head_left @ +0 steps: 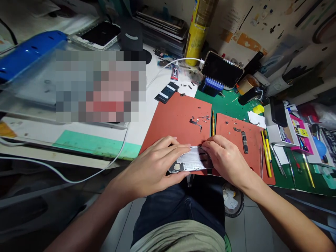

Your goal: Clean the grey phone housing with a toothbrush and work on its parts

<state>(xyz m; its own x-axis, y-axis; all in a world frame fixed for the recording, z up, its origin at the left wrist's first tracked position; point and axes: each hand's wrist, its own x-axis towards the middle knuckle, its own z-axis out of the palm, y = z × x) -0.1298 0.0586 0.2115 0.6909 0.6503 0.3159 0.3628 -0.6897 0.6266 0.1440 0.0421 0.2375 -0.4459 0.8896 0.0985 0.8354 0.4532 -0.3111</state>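
Observation:
A phone screen assembly (194, 157) with a silvery metal back lies between both hands at the near edge of the red-brown mat (170, 122). My left hand (157, 162) grips its left part, fingers along the far edge and thumb along the near edge. At the far right corner, the fingers of my right hand (227, 157) are pinched together; anything small in them is hidden. Beyond the hands lie a dark flex cable (195, 122) and several tiny screws and parts. A logic board (244, 141) rests on the right mat (254, 162). Near my right hand lies a gold screwdriver (213, 122).
A phone (222, 70) leans on a blue stand, with a white cable plugged in. Yellow-handled tools (267, 154) and tweezers lie on the right. Organizer boxes (286, 131) stand behind them. A glue tube (174, 72) and a tall yellow can (198, 35) are at the back.

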